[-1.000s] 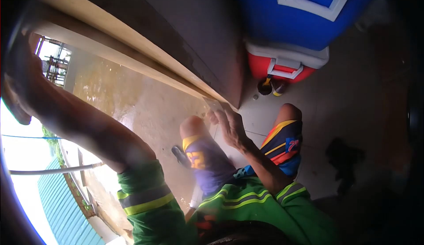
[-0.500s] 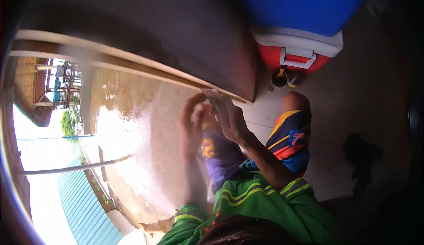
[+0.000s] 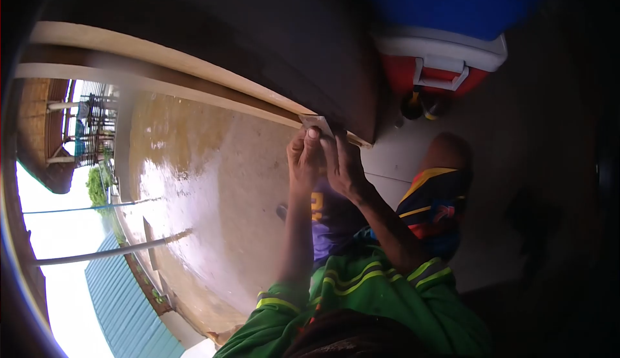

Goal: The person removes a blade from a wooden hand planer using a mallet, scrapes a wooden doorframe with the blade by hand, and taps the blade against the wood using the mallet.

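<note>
A small, thin, greyish flat sheet is between my hands, up against the edge of a long light wooden frame. My left hand pinches its lower part, with the thumb on top and the fingers curled under. Beside it, my right hand has its fingers held together along the sheet's right side, gripping it. What the sheet is made of is too small to tell. Both hands are near the frame's right end, above my knees.
A dark panel adjoins the frame. Ahead to the right stand a red cooler with a white lid and a blue cooler. A dark round container sits on the floor before them. Wet ground lies to the left.
My left hand, blurred and apart from the sheet before, has come up and right and now pinches it. My right hand has shifted slightly right. The view has tilted a little.
</note>
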Demonstrator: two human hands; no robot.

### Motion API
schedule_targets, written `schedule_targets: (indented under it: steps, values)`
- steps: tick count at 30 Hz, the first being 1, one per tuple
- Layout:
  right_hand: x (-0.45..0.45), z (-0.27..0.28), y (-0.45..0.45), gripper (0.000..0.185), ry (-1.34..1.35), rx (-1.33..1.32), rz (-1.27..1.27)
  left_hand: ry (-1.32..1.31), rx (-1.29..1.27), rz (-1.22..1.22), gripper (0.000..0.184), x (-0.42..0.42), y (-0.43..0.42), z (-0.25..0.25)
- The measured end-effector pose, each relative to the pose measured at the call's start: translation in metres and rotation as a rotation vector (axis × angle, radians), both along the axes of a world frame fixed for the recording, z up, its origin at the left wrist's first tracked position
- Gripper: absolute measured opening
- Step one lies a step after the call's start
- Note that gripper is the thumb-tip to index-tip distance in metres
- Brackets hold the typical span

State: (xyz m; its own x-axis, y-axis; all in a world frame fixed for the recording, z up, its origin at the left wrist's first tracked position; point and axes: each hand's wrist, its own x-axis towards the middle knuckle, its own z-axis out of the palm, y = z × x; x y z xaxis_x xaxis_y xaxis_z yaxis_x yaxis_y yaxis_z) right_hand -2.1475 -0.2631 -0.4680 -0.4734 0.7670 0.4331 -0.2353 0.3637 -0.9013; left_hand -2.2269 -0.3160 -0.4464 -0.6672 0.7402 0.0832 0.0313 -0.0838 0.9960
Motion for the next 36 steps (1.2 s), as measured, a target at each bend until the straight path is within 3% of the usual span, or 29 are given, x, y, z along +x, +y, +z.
schedule_targets:
  steps: [6,7,16,19,31,34,35,36]
  values:
    - [0.003,-0.032,-0.001,0.027,-0.064,-0.199,0.067,-0.075,0.030,-0.040,0.028,0.002,0.000,-0.030]
    - [0.006,-0.036,-0.002,0.028,-0.079,-0.258,0.084,-0.086,0.000,-0.050,0.034,0.002,-0.003,-0.043]
    - [0.002,-0.090,0.005,0.030,-0.095,-0.199,0.115,-0.013,-0.102,0.006,0.032,0.021,0.007,-0.045]
    - [0.004,-0.079,0.007,0.028,-0.125,-0.312,0.133,-0.075,-0.053,-0.008,0.031,0.018,0.006,-0.052]
    - [-0.001,-0.061,0.006,0.022,-0.076,-0.166,-0.003,0.001,-0.037,0.094,0.037,0.013,0.009,-0.058]
    - [-0.003,-0.074,0.004,0.019,-0.161,0.079,-0.060,0.035,-0.039,0.117,0.039,0.014,0.010,-0.056]
    - [-0.005,-0.065,0.001,0.016,-0.123,-0.156,-0.044,0.081,-0.066,0.125,0.040,0.016,0.010,-0.049]
    - [-0.006,-0.057,0.004,0.016,-0.113,-0.046,-0.083,0.030,-0.023,0.103,0.040,0.015,0.011,-0.045]
